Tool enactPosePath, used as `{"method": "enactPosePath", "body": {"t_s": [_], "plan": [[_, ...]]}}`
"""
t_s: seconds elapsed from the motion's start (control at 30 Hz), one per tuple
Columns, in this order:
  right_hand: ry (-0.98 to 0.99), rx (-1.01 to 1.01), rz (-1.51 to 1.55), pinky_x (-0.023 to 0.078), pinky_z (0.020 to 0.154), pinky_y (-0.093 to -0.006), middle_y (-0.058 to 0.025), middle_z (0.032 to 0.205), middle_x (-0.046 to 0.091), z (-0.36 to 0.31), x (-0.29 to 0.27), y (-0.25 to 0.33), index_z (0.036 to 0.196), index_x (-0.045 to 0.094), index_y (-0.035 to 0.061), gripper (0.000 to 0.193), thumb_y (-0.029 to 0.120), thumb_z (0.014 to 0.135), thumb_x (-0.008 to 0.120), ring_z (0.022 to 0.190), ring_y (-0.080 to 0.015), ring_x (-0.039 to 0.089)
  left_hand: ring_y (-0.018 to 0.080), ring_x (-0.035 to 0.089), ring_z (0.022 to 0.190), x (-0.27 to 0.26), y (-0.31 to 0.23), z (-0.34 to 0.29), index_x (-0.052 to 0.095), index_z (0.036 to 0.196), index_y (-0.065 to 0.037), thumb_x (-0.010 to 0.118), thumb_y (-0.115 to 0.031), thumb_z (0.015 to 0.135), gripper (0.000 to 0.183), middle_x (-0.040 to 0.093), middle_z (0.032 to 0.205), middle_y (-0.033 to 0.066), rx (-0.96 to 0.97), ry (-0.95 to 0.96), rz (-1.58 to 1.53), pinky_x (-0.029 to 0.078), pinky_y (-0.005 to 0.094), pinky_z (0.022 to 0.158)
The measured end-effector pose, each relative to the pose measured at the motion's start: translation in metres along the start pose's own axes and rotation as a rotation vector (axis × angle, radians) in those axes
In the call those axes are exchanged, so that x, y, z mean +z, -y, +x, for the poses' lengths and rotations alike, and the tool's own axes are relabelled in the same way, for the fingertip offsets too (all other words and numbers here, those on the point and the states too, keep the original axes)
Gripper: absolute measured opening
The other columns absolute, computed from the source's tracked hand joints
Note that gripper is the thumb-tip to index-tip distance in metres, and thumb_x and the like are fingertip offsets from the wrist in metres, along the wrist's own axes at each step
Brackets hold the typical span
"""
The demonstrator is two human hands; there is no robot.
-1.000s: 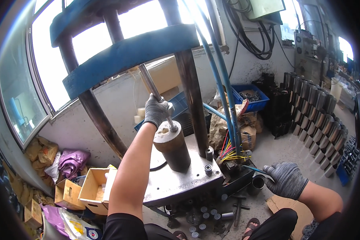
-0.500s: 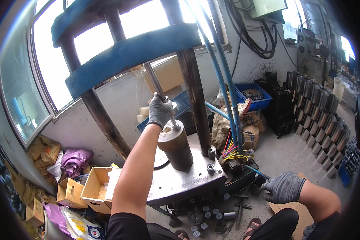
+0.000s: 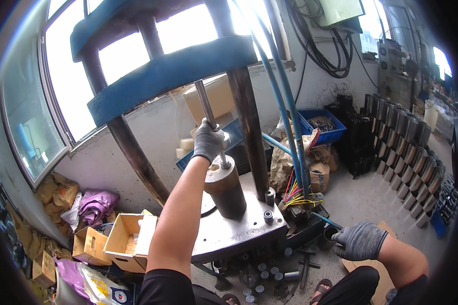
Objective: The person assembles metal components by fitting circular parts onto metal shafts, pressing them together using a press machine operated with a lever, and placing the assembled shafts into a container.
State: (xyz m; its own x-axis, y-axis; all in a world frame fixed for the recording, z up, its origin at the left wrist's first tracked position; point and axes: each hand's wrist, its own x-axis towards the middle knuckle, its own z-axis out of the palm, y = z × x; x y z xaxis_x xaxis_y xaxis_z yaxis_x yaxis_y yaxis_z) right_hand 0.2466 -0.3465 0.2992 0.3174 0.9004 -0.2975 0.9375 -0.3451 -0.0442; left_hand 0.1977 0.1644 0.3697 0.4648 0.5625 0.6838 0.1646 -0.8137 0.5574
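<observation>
My left hand (image 3: 208, 142), in a grey knit glove, is closed around an upright steel rod (image 3: 204, 99). The rod's top is just under the blue press crosshead (image 3: 173, 68). Its lower end meets the top of a thick metal cylinder (image 3: 226, 195), which stands on the steel press table (image 3: 249, 231). My fingers partly hide the rod's middle. Low on the right, my gloved right hand (image 3: 360, 241) is closed at the end of a thin blue lever (image 3: 326, 220). Its fingertips are partly out of sight.
Dark press columns (image 3: 248, 127) flank the cylinder. Two small metal bushings (image 3: 268, 217) sit on the table's right corner. Blue pipes (image 3: 288, 101) and coloured wires (image 3: 301, 197) rise beside it. Stacked metal sleeves (image 3: 404, 157) stand right; wooden boxes (image 3: 127, 241) left; a hammer (image 3: 305, 269) lies below.
My left hand and the rod's top have shifted right, leaving the rod more upright. The blue crosshead appears slightly lower. My right hand keeps its hold on the lever.
</observation>
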Motion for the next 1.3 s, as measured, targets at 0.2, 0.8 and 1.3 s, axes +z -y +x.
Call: {"method": "enactPosePath", "body": {"t_s": [0.2,0.8,1.3], "plan": [[-0.058,0.084,0.024,0.059,0.073,-0.0514,-0.0172,0.093,0.072,-0.021,0.008,0.006,0.109,0.070,0.0104,0.035,0.042,0.097,0.060,0.084,-0.0380,0.073,0.0255,0.064,0.072,0.007,-0.015,-0.003,0.057,0.104,-0.005,0.071,-0.003,0.087,0.022,0.064,0.080,0.0105,-0.111,0.042,-0.167,0.056,0.0388,0.072],[0.321,0.043,-0.002,0.056,0.078,-0.0522,-0.0157,0.093,0.073,-0.036,0.052,0.000,0.099,0.072,0.0103,0.031,0.036,0.094,0.056,0.088,-0.0402,0.072,0.0154,0.057,0.073,0.003,-0.017,-0.004,0.057,0.101,-0.014,0.066,0.000,0.093,0.018,0.055,0.079,-0.0014,-0.173,0.063,-0.190,0.048,0.0313,0.067],[0.087,0.092,0.091,0.056,0.074,-0.0530,-0.0165,0.087,0.071,-0.045,0.037,0.001,0.096,0.070,0.0082,0.028,0.033,0.095,0.057,0.084,-0.0383,0.072,0.0186,0.062,0.071,0.008,-0.006,0.001,0.058,0.106,-0.011,0.069,-0.003,0.091,0.021,0.060,0.081,0.0031,-0.087,0.032,-0.116,0.053,0.0354,0.064]]}}
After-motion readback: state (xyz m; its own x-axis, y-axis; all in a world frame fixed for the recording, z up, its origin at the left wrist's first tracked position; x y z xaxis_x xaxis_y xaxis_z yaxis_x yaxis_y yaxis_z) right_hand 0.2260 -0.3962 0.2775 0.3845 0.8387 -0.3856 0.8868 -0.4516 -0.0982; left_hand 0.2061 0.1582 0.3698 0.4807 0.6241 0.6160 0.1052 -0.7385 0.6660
